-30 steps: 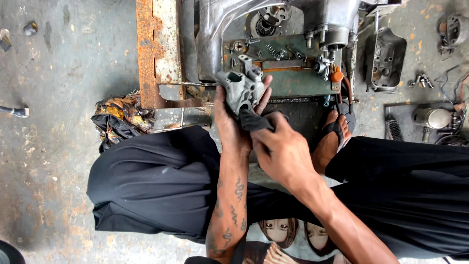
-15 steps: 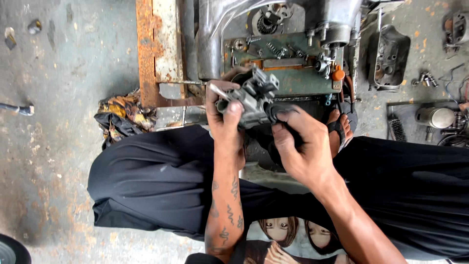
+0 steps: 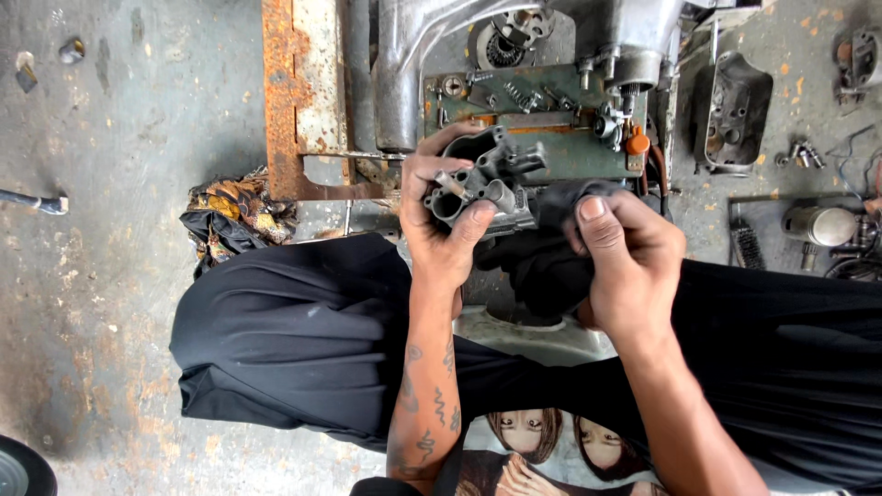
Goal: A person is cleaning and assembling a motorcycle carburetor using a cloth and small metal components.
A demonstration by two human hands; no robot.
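Observation:
My left hand (image 3: pixel 441 230) grips a grey cast-metal engine part (image 3: pixel 487 179) with round ports and small tubes, held over my lap. My right hand (image 3: pixel 625 253) pinches a dark cloth (image 3: pixel 542 257) that hangs just right of the part and touches its lower side. Both hands are above my knees in black trousers (image 3: pixel 294 340). Behind the part sits a dismantled engine (image 3: pixel 533 101) with a green plate, springs and an orange knob.
A rusty steel frame (image 3: pixel 294 92) stands left of the engine. A crumpled rag (image 3: pixel 230 216) lies on the concrete floor. A metal cover (image 3: pixel 730 110), small bolts (image 3: pixel 801 154) and a cylinder (image 3: pixel 818 225) lie at right. A tool handle (image 3: pixel 32 200) pokes in at left.
My left hand has turned the metal part so its round ports face up. My right hand has shifted right and bunched the dark cloth in its fingers.

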